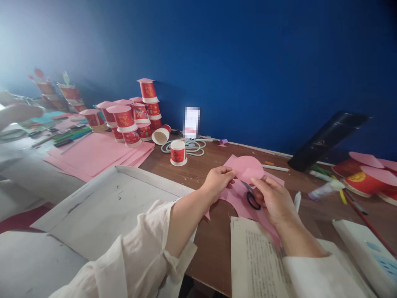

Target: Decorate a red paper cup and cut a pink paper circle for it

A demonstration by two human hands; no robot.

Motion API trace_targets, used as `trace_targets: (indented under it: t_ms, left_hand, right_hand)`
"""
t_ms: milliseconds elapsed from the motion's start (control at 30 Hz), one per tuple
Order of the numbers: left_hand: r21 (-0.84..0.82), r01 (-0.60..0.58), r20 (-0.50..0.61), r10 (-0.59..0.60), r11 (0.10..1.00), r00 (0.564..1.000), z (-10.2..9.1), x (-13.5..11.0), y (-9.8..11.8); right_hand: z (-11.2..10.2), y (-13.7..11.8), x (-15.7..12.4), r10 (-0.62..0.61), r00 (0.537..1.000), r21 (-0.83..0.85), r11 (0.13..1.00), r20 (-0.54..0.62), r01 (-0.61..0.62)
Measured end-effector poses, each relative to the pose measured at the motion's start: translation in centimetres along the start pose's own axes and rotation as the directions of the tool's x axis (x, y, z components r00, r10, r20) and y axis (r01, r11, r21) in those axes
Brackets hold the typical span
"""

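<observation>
A round pink paper disc (248, 164) is stretched between my hands above the table. My left hand (219, 181) pinches its left edge with thumb and fingers. At the lower right edge, the thumb and fingers of my right hand (274, 198) are closed on it. Below the disc lies a cut pink paper sheet (231, 196) with a curved edge. A pair of scissors (253, 200) with dark handles shows on this sheet beside my right fingers; whether those fingers touch it I cannot tell.
Stacked red paper cups (125, 120) topped with pink discs stand at the back left. A single upturned cup (178, 153) is nearer. Pink sheets (102, 153), a white tray-like lid (124, 203), printed pages (254, 256), a power strip (369, 248) and a black cylinder (328, 138) surround my hands.
</observation>
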State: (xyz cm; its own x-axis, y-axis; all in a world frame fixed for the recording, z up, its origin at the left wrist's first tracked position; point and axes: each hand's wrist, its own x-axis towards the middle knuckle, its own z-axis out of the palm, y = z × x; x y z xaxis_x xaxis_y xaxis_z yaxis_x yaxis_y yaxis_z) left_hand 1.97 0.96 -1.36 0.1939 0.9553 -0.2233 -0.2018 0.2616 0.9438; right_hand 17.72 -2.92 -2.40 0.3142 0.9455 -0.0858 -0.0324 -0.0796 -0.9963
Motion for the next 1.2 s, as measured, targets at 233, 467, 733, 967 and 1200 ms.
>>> trace_targets:
  t_ms: [233, 467, 733, 967, 1200]
  left_hand:
    - [0.059, 0.037, 0.011, -0.038, 0.998, 0.999, -0.2, -0.1, 0.0]
    - [0.023, 0.084, 0.014, -0.085, 0.996, 0.996, -0.1, -0.2, 0.1]
    - [0.028, 0.094, 0.017, -0.094, 0.995, 0.995, 0.0, -0.5, 0.3]
    - [0.006, 0.092, 0.033, -0.092, 0.996, 0.995, 0.0, -0.7, 0.5]
    - [0.015, 0.102, 0.05, -0.103, 0.995, 0.993, 0.1, -0.8, 0.5]
  right_hand:
    - [-0.2, 0.6, 0.3, -0.047, 0.998, -0.06, 0.997, -0.037, 0.044]
    - [-0.1, 0.5, 0.2, -0.091, 0.994, -0.093, 0.992, -0.067, 0.084]
    - [0.1, 0.6, 0.0, -0.118, 0.988, -0.147, 0.984, -0.097, 0.103]
    - [0.4, -0.3, -0.6, -0.103, 0.985, -0.268, 0.961, -0.139, 0.063]
    - [0.4, -0.5, -0.8, -0.112, 0.984, -0.304, 0.95, -0.136, 0.066]
